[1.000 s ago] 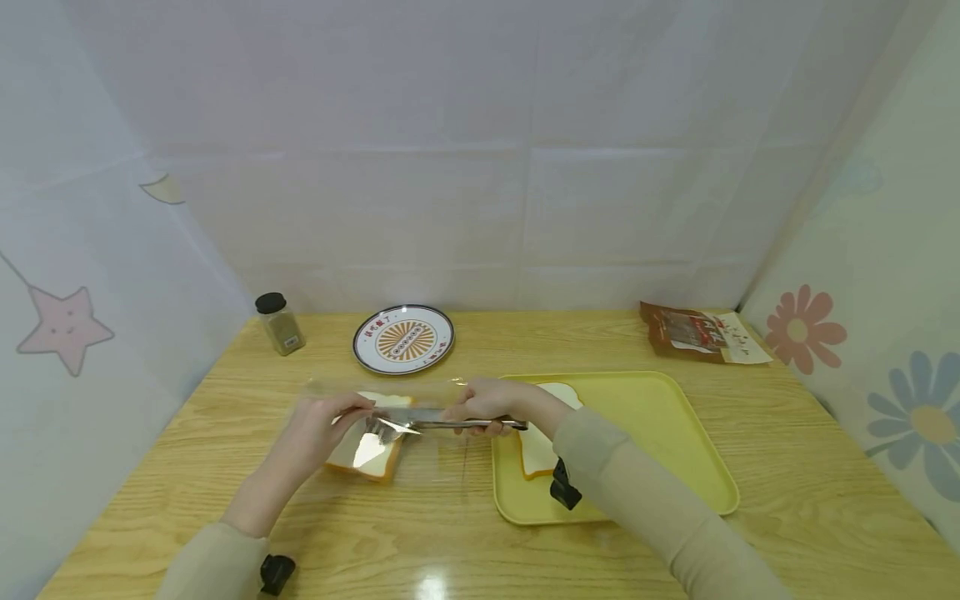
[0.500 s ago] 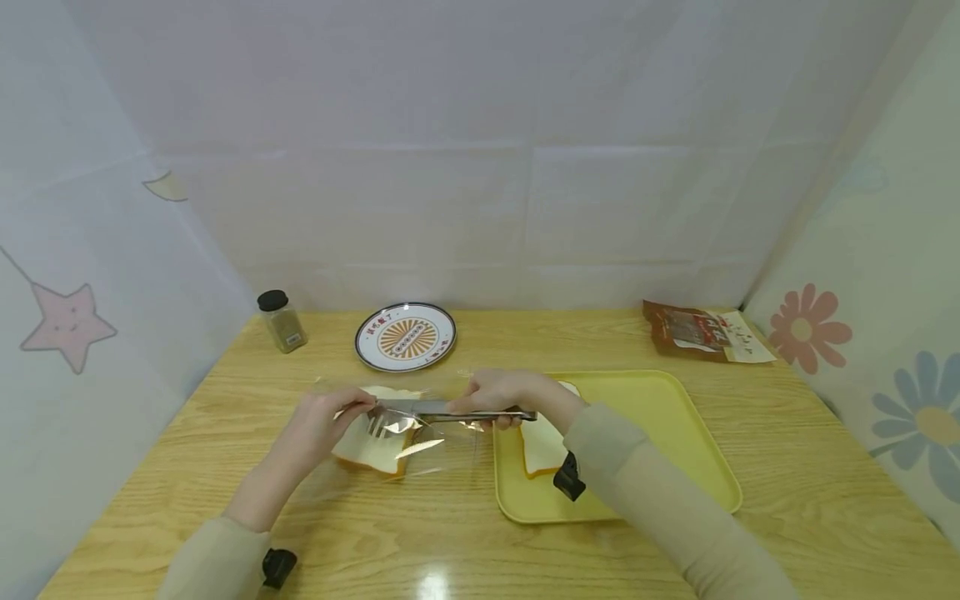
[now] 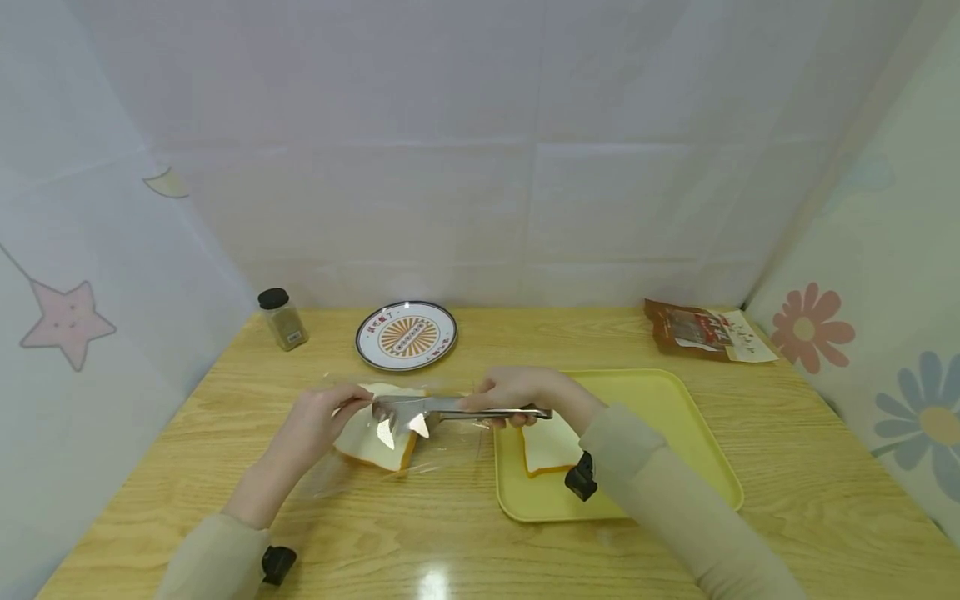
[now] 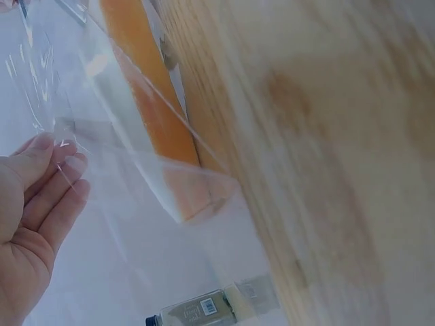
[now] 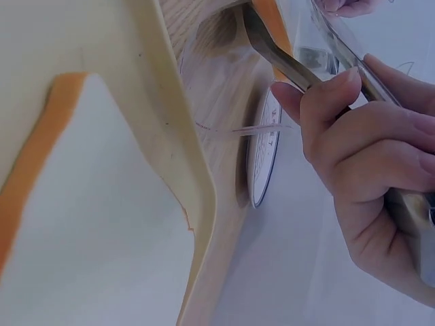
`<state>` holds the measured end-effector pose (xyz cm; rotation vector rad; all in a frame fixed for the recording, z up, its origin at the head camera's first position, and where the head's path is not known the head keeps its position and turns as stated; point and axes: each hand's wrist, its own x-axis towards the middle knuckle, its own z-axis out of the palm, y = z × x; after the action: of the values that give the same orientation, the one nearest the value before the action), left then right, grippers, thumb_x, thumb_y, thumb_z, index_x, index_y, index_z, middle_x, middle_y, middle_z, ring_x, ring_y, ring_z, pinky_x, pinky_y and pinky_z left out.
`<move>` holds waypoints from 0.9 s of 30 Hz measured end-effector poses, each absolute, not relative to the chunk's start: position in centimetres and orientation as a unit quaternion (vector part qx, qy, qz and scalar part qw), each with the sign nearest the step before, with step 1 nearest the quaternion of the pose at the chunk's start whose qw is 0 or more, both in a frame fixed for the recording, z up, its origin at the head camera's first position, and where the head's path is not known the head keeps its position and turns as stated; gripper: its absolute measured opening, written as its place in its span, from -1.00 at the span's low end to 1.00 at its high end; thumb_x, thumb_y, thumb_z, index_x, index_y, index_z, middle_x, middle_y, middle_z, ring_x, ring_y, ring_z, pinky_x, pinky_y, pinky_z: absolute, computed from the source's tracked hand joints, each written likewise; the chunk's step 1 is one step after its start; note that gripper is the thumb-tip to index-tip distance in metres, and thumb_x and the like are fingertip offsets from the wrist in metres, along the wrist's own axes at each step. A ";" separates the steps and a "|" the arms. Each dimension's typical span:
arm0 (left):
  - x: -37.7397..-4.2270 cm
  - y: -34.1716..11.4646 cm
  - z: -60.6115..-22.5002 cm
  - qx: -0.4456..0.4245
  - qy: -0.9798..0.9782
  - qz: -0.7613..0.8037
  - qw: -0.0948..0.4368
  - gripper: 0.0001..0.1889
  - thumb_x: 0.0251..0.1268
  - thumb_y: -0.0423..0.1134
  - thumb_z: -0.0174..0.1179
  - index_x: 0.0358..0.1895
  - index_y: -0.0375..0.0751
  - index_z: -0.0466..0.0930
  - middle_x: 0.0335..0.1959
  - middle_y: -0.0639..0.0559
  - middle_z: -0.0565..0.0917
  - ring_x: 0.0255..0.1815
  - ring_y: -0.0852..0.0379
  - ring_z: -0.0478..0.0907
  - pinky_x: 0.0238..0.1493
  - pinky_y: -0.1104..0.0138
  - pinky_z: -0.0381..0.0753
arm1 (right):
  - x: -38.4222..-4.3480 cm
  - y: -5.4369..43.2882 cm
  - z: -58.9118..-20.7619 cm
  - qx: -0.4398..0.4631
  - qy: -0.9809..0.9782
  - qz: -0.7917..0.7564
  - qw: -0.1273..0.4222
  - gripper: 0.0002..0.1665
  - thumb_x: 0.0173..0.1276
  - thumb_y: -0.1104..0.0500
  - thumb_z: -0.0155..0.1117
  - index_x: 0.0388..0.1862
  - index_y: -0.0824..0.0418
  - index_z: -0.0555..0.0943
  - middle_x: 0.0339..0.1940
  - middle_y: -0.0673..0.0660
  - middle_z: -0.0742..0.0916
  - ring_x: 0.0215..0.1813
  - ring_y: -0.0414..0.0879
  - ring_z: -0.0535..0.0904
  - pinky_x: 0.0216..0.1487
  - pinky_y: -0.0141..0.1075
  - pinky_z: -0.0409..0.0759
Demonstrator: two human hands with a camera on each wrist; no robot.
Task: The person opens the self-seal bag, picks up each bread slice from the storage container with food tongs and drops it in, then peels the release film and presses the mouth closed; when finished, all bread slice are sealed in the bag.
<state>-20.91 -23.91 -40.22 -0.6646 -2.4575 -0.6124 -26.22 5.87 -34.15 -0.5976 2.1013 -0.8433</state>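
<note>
My left hand [image 3: 315, 418] pinches the edge of a clear plastic bag [image 4: 44, 81] with thumb and fingertips. A slice of bread [image 3: 367, 442], white with an orange crust, lies within the bag's clear film. Metal tongs [image 3: 495, 413] are gripped in my right hand [image 3: 517, 393] and reach left into the bag. In the right wrist view, the tongs' arms [image 5: 282, 61] run to either side of the crust; whether they squeeze it I cannot tell. A second bread slice [image 3: 551, 450] lies on the yellow tray [image 3: 645, 492], partly beneath my right hand.
At the back stands a round patterned plate [image 3: 407, 336], with a black-capped spice jar [image 3: 283, 321] left of it. A brown food packet [image 3: 705, 333] lies at the back right. The wooden table [image 3: 390, 542] ends at a white cloth backdrop [image 3: 405, 208].
My right hand and the tongs have shifted a little to the right. The bread in the bag has moved slightly right too, while my left hand stays nearly in place, still pinching the film.
</note>
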 end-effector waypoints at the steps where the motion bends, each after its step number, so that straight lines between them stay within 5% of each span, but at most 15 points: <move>1: -20.8 -23.9 -40.2 -0.240 -0.908 -0.227 0.256 -0.85 0.01 -0.51 0.32 -0.36 -0.21 0.68 -0.40 0.00 0.73 -0.37 0.08 0.67 -0.34 0.23 0.68 | -26.2 6.0 -34.2 -0.236 0.827 -0.332 0.388 -0.50 0.39 -0.12 0.10 -0.59 0.22 0.54 -0.75 0.05 0.48 -0.84 -0.25 0.19 -0.81 -0.44 0.16; 10: -20.8 -24.0 -40.0 -0.215 -0.919 -0.230 0.239 -0.89 0.09 -0.46 0.29 -0.32 -0.22 0.68 -0.38 -0.01 0.72 -0.34 0.07 0.67 -0.31 0.21 0.69 | -26.3 7.4 -34.2 -0.224 0.834 -0.331 0.381 -0.52 0.37 -0.13 0.10 -0.58 0.19 0.53 -0.76 0.04 0.48 -0.84 -0.25 0.19 -0.82 -0.45 0.17; 17: -20.9 -23.9 -39.8 -0.204 -0.922 -0.232 0.232 -0.90 0.11 -0.46 0.28 -0.31 -0.22 0.69 -0.36 -0.04 0.73 -0.31 0.04 0.67 -0.29 0.20 0.69 | -26.4 8.6 -34.1 -0.206 0.837 -0.335 0.381 -0.45 0.37 -0.14 0.10 -0.30 0.39 0.57 -0.74 0.04 0.47 -0.83 -0.25 0.17 -0.81 -0.44 0.15; 27: -20.8 -23.7 -39.7 -0.213 -0.911 -0.241 0.257 -0.88 0.04 -0.48 0.31 -0.34 -0.21 0.71 -0.38 -0.02 0.74 -0.34 0.04 0.69 -0.31 0.18 0.68 | -26.0 10.8 -34.5 -0.191 0.852 -0.334 0.354 -0.51 0.38 -0.14 0.11 -0.53 0.22 0.57 -0.75 0.05 0.48 -0.83 -0.24 0.20 -0.83 -0.45 0.19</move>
<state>-20.84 -23.75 -39.69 -0.5787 -2.4720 -0.6548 -26.03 10.79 -34.51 -0.4946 2.2042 -0.8649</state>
